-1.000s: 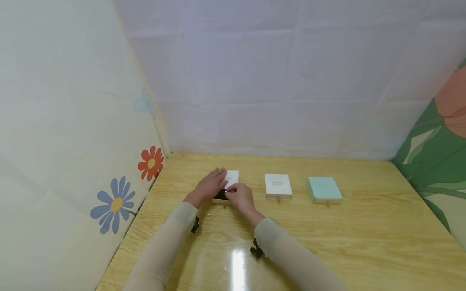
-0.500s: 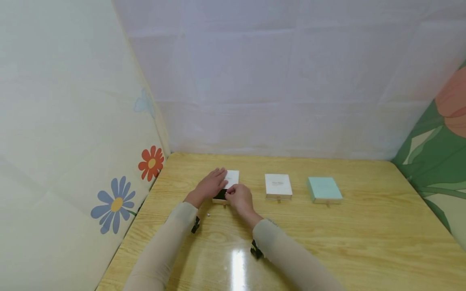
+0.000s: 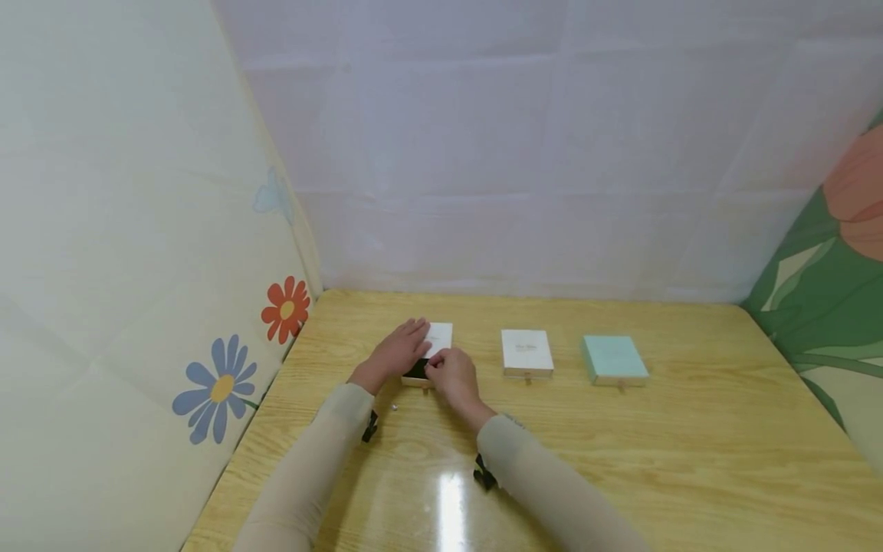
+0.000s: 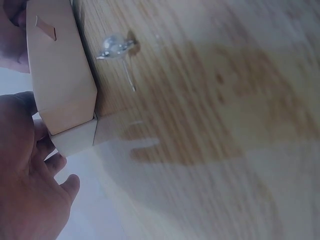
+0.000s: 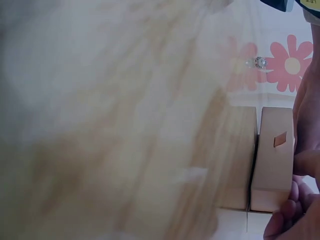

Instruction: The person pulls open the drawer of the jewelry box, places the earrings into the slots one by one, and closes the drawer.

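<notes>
A small white drawer box (image 3: 440, 337) stands left of centre in the head view, its drawer (image 3: 417, 371) pulled partly out and lined in black. Across its sleeve lies my left hand (image 3: 396, 354), fingers extended. My right hand (image 3: 455, 377) bends over the drawer, thumb and fingertips pinched together on something too small to make out. The drawer's pale front with its ribbon tab (image 4: 46, 28) shows in the left wrist view. On the table just in front rests a stud earring (image 4: 116, 46) with a clear stone and thin post.
To the right stand a second white box (image 3: 527, 353) and a mint-green box (image 3: 615, 360), both closed. The wooden table (image 3: 655, 468) meets a pale cloth backdrop behind and a flowered one on the left.
My right hand shifts very slightly over the drawer, its fingertips still pinched. The left hand, the boxes and the earring on the table stay put.
</notes>
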